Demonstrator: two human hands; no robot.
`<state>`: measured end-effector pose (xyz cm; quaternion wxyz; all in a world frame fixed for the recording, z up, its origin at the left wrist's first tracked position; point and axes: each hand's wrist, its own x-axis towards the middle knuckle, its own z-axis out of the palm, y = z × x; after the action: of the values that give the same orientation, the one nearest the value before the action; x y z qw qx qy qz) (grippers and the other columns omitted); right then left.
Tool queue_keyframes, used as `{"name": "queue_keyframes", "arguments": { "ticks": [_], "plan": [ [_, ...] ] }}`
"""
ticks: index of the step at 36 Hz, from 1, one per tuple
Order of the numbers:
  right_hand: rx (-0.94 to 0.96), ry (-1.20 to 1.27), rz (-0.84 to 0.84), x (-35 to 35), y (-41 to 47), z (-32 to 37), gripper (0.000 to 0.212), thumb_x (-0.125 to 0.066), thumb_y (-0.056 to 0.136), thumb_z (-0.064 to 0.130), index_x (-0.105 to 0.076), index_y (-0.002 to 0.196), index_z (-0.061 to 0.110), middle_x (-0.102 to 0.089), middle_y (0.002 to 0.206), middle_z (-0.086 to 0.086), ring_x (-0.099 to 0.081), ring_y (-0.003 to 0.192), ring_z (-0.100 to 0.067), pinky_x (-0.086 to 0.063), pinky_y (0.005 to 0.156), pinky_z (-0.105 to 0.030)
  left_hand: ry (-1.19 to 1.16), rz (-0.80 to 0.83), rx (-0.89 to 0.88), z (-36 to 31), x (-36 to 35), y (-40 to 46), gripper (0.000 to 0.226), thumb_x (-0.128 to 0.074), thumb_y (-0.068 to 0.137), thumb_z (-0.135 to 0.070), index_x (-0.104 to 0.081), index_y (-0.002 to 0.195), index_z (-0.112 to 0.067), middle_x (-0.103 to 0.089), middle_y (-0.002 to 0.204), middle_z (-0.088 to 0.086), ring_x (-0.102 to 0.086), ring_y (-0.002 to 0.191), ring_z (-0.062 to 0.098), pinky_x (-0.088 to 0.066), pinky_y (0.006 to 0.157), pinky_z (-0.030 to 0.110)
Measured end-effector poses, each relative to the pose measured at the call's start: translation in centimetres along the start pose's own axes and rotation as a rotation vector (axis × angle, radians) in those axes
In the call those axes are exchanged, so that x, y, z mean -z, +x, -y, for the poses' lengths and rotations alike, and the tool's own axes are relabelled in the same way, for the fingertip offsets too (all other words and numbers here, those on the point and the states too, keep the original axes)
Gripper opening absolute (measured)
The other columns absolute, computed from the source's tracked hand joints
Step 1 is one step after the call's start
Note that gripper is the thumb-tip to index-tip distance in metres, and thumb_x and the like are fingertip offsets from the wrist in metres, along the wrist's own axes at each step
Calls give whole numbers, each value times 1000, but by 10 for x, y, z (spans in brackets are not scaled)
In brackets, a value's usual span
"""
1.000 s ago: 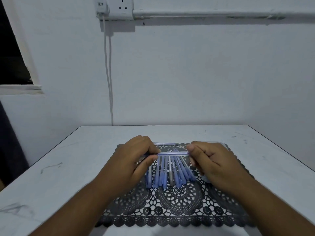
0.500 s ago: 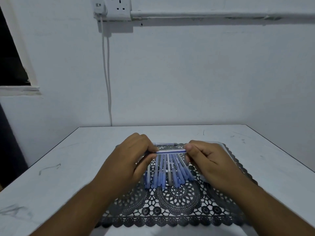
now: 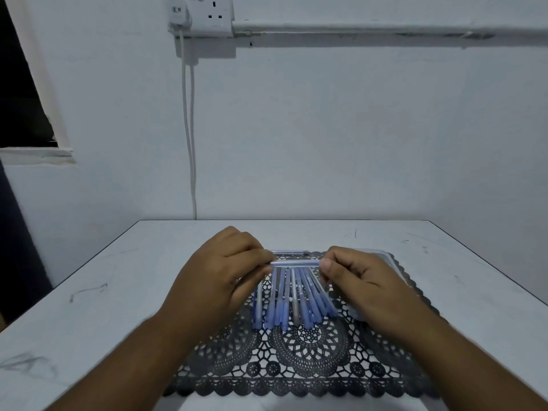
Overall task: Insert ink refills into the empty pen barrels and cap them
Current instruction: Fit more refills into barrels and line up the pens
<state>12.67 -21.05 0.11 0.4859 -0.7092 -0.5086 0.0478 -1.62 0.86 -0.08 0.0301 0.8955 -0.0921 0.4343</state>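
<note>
plain domestic room, likely a home. white table (image 3: 444, 277) stood pushed against a bare painted wall (image 3: 355, 129). above the table, a wall socket (image 3: 212, 16) with a plugged adapter (image 3: 178, 14); a cable (image 3: 189, 129) hung down behind the table. a dark lace placemat (image 3: 311, 366) lay on the table. a window edge (image 3: 35, 114) was left of the table.

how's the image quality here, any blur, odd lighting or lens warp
Head view: dim, bluish light throughout. The left hand and right hand holding the pen barrel are slightly soft, as are the forearm edges. The row of pens on the lace mat blurs together. Wide-angle warp fans the table edges outward. The socket casts a hard shadow below itself.
</note>
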Motion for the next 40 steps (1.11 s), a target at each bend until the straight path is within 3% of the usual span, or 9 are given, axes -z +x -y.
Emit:
{"name": "queue_keyframes", "arguments": {
  "ticks": [3, 7, 10, 15, 22, 26, 30, 35, 40],
  "plan": [
    [-47, 8, -133, 4, 2, -3, 33, -50, 100, 47, -64, 87, 20, -47, 52, 12, -40, 47, -3, -36, 49, -12, -73, 25, 165, 7, -10, 2, 28, -60, 98, -42, -78, 108, -24, -60, 97, -15, -55, 93, 3, -43, 79, 15],
    [-68, -14, -277, 13, 9, -13, 37, -50, 96, 54, -60, 83, 22, -47, 61, 0, -42, 51, -10, -39, 53, -19, -113, 131, 376, 32, -35, 16, 15, -72, 95, -36, -79, 107, -30, -55, 96, -18, -53, 96, 2, -42, 82, 18],
    [-95, -58, -284, 15, 12, -20, 33, -56, 99, 46, -57, 77, 22, -45, 58, 4, -39, 50, -9, -38, 55, -30, -24, 302, 396, 58, -60, 29, 16, -71, 96, -37, -79, 107, -31, -55, 96, -17, -52, 98, 6, -43, 82, 29],
    [-86, -140, -258, 17, 11, -28, 29, -63, 99, 39, -56, 76, 24, -45, 55, 7, -38, 50, -7, -37, 54, -31, 33, 497, 444, 87, -95, 46, 16, -69, 97, -39, -79, 105, -30, -58, 99, -9, -54, 101, 13, -47, 87, 35],
    [-57, -163, -217, 20, 12, -32, 30, -61, 99, 43, -56, 75, 26, -49, 54, 5, -42, 51, -10, -43, 56, -36, 128, 592, 442, 103, -123, 46, 23, -66, 97, -44, -72, 116, -33, -60, 105, -10, -53, 104, 14, -46, 87, 34],
    [-47, -181, -202, 19, 12, -32, 31, -59, 97, 48, -56, 74, 27, -57, 58, -3, -51, 51, -19, -51, 60, -44, 70, 522, 478, 99, -114, 46, 18, -67, 96, -43, -73, 111, -34, -61, 102, -13, -55, 101, 12, -48, 89, 36],
    [-53, -201, -191, 19, 11, -34, 34, -58, 96, 51, -55, 73, 26, -53, 55, 2, -44, 48, -7, -42, 55, -34, 48, 500, 553, 76, -82, 45, 8, -68, 95, -37, -72, 92, -32, -63, 92, -14, -57, 86, 8, -50, 79, 34],
    [-77, -264, -150, 17, 9, -30, 35, -58, 98, 50, -56, 73, 25, -48, 52, 10, -41, 47, -4, -32, 50, -16, 126, 722, 661, 43, -50, 21, 26, -66, 90, -47, -62, 76, -26, -64, 78, -9, -59, 73, 8, -47, 64, 28],
    [-93, -269, -108, 9, 6, -27, 33, -58, 99, 50, -56, 74, 28, -48, 52, 11, -39, 45, -4, -33, 49, -17, 207, 749, 700, 24, -48, 0, 35, -62, 92, -57, -57, 76, -26, -61, 78, -11, -58, 73, 7, -46, 64, 26]
  ]
}}
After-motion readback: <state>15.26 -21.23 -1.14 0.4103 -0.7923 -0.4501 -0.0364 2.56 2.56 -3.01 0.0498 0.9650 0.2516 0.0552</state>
